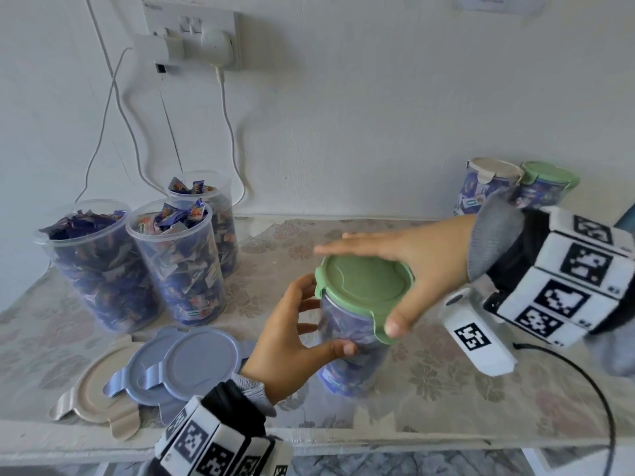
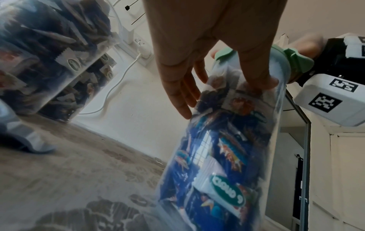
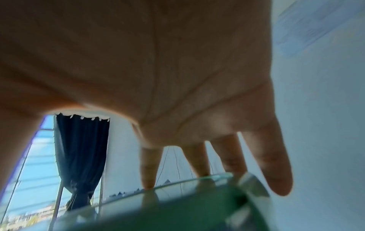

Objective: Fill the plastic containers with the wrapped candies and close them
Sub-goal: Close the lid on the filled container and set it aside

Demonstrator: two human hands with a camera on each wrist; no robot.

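A clear container (image 1: 347, 359) full of blue wrapped candies stands tilted at the table's middle, with a green lid (image 1: 374, 297) on top. My left hand (image 1: 326, 314) grips its side, thumb in front and fingers on the far left. My right hand (image 1: 359, 286) spans the lid with straight fingers, its thumb on the front tab. In the left wrist view my left hand (image 2: 225, 98) wraps the container (image 2: 217, 164) below the green lid (image 2: 296, 62). The right wrist view shows straight fingers (image 3: 276, 164) over the green lid (image 3: 177, 211).
Three lidless containers heaped with candies (image 1: 99, 266) (image 1: 178, 266) (image 1: 220, 214) stand at the left. A beige lid (image 1: 96, 396) and two blue lids (image 1: 144, 376) (image 1: 202, 359) lie in front of them. Two closed containers (image 1: 488, 187) (image 1: 546, 187) sit against the wall at the back right.
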